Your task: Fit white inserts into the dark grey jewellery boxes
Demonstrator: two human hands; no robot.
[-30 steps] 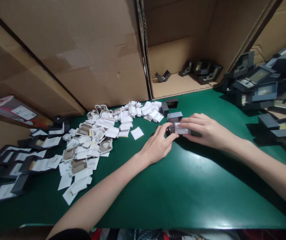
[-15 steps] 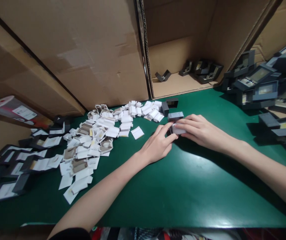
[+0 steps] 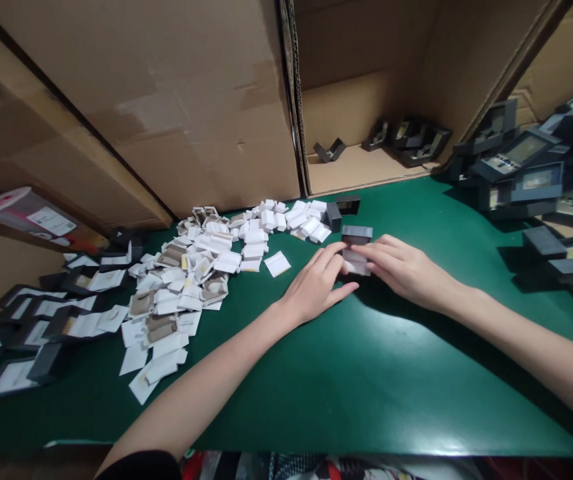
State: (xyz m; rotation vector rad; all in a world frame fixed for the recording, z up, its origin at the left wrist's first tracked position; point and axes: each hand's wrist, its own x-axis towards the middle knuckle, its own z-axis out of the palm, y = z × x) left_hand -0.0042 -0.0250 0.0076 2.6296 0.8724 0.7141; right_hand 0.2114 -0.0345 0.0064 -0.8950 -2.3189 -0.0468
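White inserts point(image 3: 176, 287) spread in a heap across the left half of the counter point(image 3: 406, 387), reaching back along the foot of a tall carton point(image 3: 206, 100). A single card point(image 3: 277, 265) lies apart, between the heap and the left hand point(image 3: 311, 285). Farther left, open dark cases point(image 3: 56, 360) with white linings crowd together below a clear tub point(image 3: 41, 217). At the back, an open carton point(image 3: 361, 177) has a few small dark cases inside; at the far right, more are piled up. One small open case point(image 3: 334, 217) stands at the heap's back right end, just behind the box point(image 3: 357, 233) being handled.

That box sits between the hands, its dark lid upright beyond the fingertips and a white piece point(image 3: 355, 264) in front. The left hand's fingers touch the piece's left side, thumb stretched clear below; the right hand point(image 3: 406, 273) lays its fingers on the right side, thumb hidden. Whether either grips firmly, I cannot tell.
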